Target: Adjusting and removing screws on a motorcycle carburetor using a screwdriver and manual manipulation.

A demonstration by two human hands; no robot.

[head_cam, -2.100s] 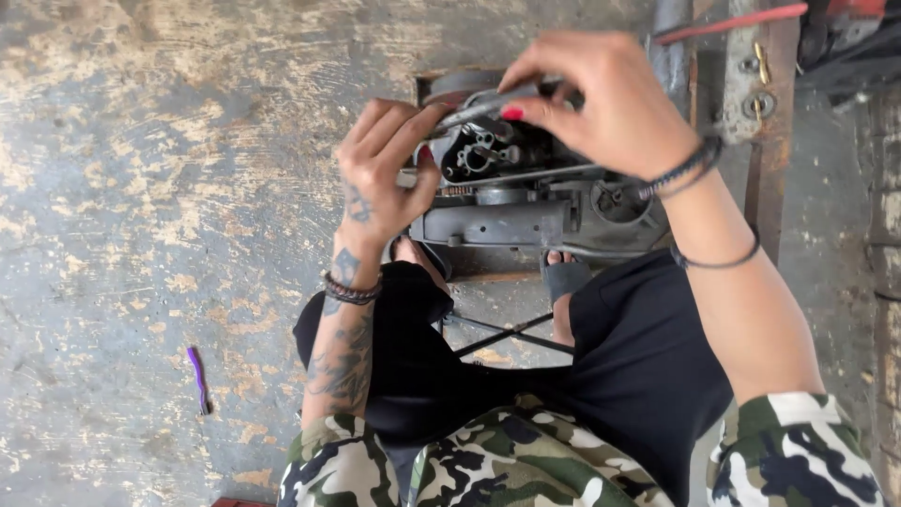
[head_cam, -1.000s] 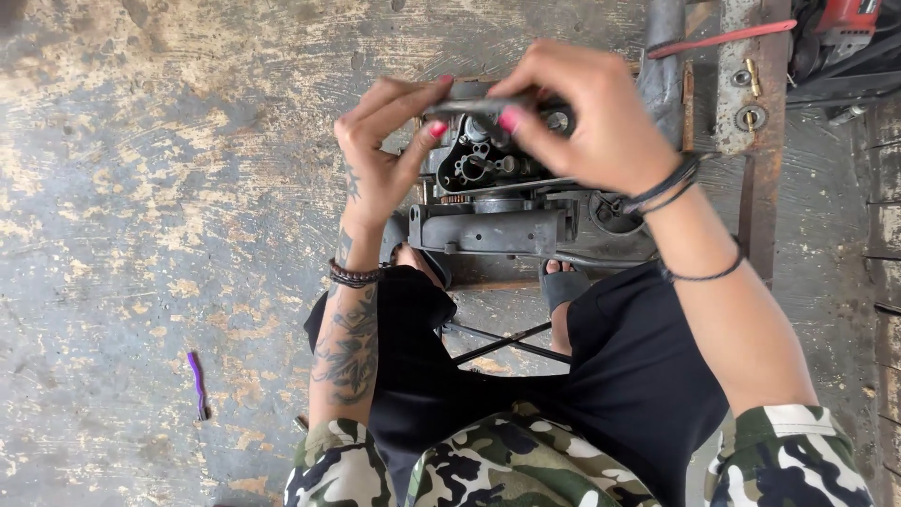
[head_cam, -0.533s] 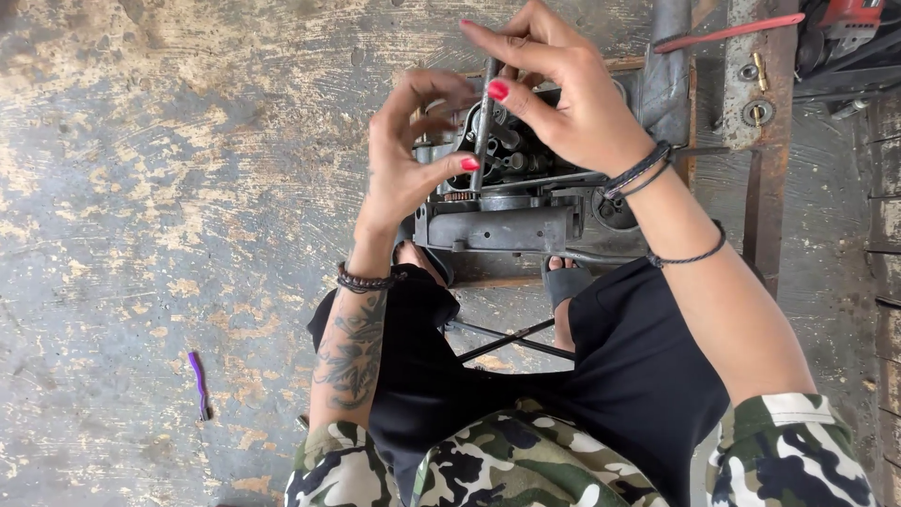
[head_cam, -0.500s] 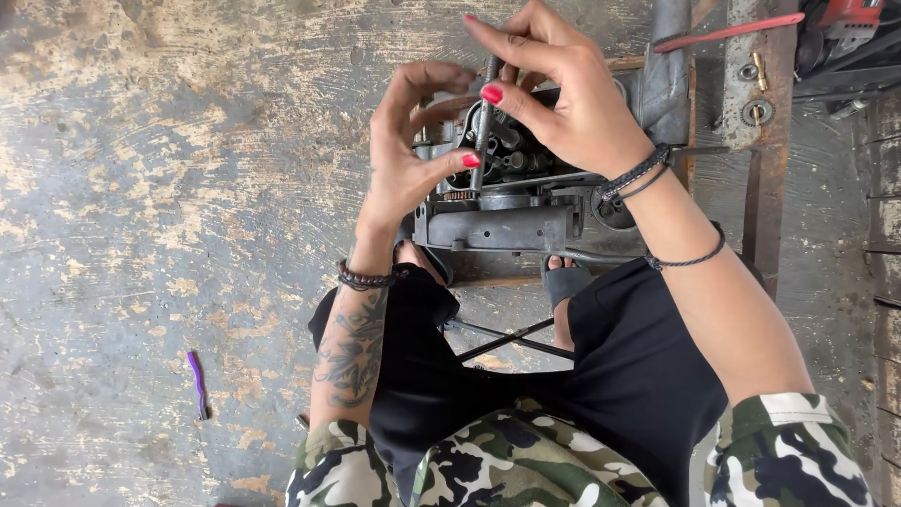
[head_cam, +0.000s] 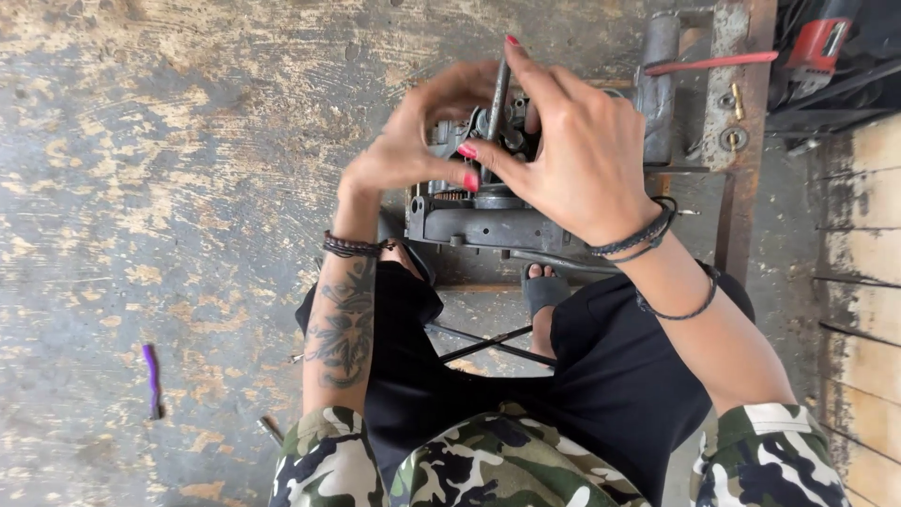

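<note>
Here the worn, paint-flecked concrete floor [head_cam: 169, 188] carries everything, and near its far edge sits a rusty steel frame [head_cam: 741, 188] with a grey cylindrical part and a red-handled tool beside it. In front of that frame rests the dark grey cast-metal engine block [head_cam: 497, 225], grimy and heavy-looking, just beyond the person's sandalled foot. Both hands work at its top. The right hand [head_cam: 582, 150] is curled, thumb and forefinger pinched on a thin flat grey metal plate [head_cam: 497, 99] stood on edge among the block's small fittings. The left hand [head_cam: 422, 141] cups over the top from the near-left side, fingers bent round the same upper part; whether it grips or only steadies I cannot tell.

The risks, as I judge them: the plate is held by fingertips only, so a greasy surface could let it slip down into the fittings. Bare fingers crowded among sharp cast edges could be nicked or pinched. The block, pulled sideways, might tip toward the foot. A small purple stick [head_cam: 150, 380] lies well apart near the floor's left edge.
</note>
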